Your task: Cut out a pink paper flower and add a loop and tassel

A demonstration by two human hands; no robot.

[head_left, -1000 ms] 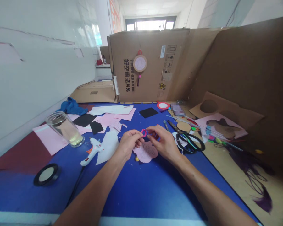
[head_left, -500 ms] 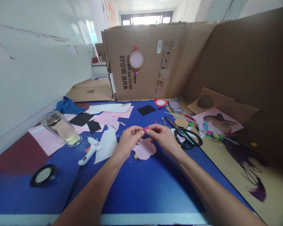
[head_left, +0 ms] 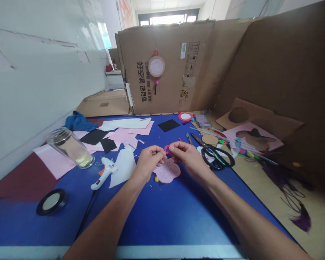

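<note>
Above the middle of the blue table, my left hand (head_left: 152, 159) and my right hand (head_left: 184, 153) pinch a small bright pink loop (head_left: 167, 148) between fingertips. It looks like a bent fuzzy stem or cord; I cannot tell which. Just below the hands lies a pale pink flower-shaped cutout (head_left: 168, 172) with drawn lines, and a small yellow bell or bead (head_left: 156, 179) sits at its lower left edge. Past my right wrist are scissors with black handles (head_left: 218, 159).
To the left are a white glue gun (head_left: 105, 177), a tilted-looking glass of liquid (head_left: 73, 150) and a roll of tape (head_left: 51, 201). Paper scraps (head_left: 124, 164) spread behind. A cardboard wall (head_left: 173, 65) with a hanging round ornament (head_left: 156, 66) closes the back. Purple tassels (head_left: 302, 218) lie right.
My fingers have parted slightly, and the pink piece now shows as an open loop between them. The view has shifted a little; the table things stay where they were.
</note>
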